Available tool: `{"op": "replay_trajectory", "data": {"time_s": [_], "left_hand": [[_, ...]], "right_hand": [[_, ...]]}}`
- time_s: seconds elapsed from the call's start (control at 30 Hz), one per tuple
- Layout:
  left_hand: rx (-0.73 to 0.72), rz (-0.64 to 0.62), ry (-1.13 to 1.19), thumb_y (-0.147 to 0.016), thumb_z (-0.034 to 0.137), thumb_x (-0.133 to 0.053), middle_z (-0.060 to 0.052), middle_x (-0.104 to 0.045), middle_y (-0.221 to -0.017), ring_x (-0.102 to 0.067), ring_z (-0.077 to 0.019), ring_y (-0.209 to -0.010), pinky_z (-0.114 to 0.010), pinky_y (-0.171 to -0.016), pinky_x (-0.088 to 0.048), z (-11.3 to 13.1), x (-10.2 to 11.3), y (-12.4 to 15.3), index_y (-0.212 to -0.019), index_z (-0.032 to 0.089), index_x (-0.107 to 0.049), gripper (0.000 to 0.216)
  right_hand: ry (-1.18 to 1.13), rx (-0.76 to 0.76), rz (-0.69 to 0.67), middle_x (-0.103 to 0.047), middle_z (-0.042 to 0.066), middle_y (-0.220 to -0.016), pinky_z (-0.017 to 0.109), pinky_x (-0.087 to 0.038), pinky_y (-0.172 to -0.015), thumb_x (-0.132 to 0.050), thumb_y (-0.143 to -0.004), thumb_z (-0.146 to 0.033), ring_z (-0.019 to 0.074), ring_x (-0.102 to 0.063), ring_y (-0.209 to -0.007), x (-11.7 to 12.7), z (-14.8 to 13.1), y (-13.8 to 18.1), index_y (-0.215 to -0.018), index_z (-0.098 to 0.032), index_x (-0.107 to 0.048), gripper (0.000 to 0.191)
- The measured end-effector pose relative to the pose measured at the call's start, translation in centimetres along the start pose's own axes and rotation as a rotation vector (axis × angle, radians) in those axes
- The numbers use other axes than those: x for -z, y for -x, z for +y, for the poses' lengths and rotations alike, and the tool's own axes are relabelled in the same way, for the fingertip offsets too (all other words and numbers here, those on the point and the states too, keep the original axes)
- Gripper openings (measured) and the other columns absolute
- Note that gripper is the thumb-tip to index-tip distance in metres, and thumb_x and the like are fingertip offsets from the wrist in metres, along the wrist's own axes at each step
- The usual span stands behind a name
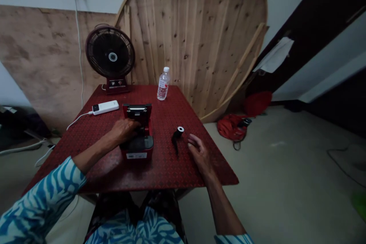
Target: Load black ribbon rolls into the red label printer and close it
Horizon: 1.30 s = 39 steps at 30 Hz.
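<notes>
A small red-and-black printer with its lid raised sits on the table in front of me. My left hand reaches over its left side into the open body. The fingertips are hidden inside, and what they touch does not show. Right of the printer lies a small roll with a white core and a loose black strip trailing towards me. My right hand rests just right of that roll, apart from it, with fingers loosely spread and nothing in them.
The table has a dark red patterned top. At its back stand a fan and a water bottle. A white power bank with a cable lies at the left. Behind leans a round wooden board; a red bag is on the floor.
</notes>
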State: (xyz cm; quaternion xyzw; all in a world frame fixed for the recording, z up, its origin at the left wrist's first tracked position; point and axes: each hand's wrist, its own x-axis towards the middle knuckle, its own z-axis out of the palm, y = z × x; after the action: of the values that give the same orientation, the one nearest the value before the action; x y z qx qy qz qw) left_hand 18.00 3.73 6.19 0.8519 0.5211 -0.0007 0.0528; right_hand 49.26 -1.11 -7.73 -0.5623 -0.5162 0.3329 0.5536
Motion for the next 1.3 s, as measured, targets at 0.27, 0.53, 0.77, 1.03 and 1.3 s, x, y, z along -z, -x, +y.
{"op": "replay_trajectory", "data": {"time_s": [0.27,0.53,0.77,1.03,1.3], "left_hand": [[-0.018,-0.200,-0.046,-0.074,0.014,-0.057,-0.012,-0.074,-0.084,-0.069,-0.0279,-0.082,-0.033,-0.070,-0.049,0.1,-0.1,-3.8,-0.082,0.019,-0.074,0.019],[-0.119,0.078,0.488,-0.090,0.043,-0.044,-0.005,-0.071,-0.110,-0.066,-0.0222,-0.095,-0.030,-0.083,-0.049,-2.5,-0.1,1.7,-0.117,0.023,-0.065,0.040],[-0.199,0.470,0.439,-0.083,0.041,-0.061,-0.008,-0.069,-0.110,-0.062,-0.0235,-0.102,-0.038,-0.090,-0.045,-1.3,-4.0,6.6,-0.112,0.021,-0.063,0.035],[-0.396,0.667,0.185,-0.091,0.021,-0.050,-0.003,-0.072,-0.093,-0.062,-0.0186,-0.094,-0.039,-0.091,-0.038,0.5,-4.4,6.6,-0.093,0.021,-0.066,0.016],[-0.320,0.599,0.145,-0.088,0.026,-0.052,-0.004,-0.072,-0.095,-0.059,-0.0221,-0.102,-0.045,-0.099,-0.034,1.5,-4.4,7.7,-0.094,0.023,-0.068,0.017]], "right_hand": [[0.043,0.079,0.011,-0.062,0.010,-0.113,0.043,-0.049,-0.091,-0.059,-0.075,-0.039,0.0232,-0.063,-0.100,-0.4,0.2,-0.1,-0.108,-0.022,-0.063,0.037],[-0.015,0.014,0.134,-0.064,0.012,-0.118,0.046,-0.046,-0.095,-0.062,-0.073,-0.045,0.0251,-0.063,-0.104,0.0,-0.6,0.5,-0.111,-0.020,-0.062,0.046],[0.001,0.072,0.365,-0.066,0.011,-0.110,0.045,-0.045,-0.096,-0.060,-0.077,-0.043,0.0228,-0.062,-0.102,0.2,-0.7,0.4,-0.112,-0.017,-0.061,0.043],[0.024,0.372,0.279,-0.065,0.009,-0.112,0.043,-0.043,-0.099,-0.055,-0.084,-0.036,0.0207,-0.060,-0.105,-4.1,-6.8,0.5,-0.110,-0.020,-0.061,0.031],[-0.205,0.159,-0.169,-0.063,0.005,-0.121,0.041,-0.042,-0.099,-0.055,-0.078,-0.053,0.0209,-0.057,-0.111,-13.6,-10.2,-6.9,-0.118,-0.026,-0.057,0.048]]}}
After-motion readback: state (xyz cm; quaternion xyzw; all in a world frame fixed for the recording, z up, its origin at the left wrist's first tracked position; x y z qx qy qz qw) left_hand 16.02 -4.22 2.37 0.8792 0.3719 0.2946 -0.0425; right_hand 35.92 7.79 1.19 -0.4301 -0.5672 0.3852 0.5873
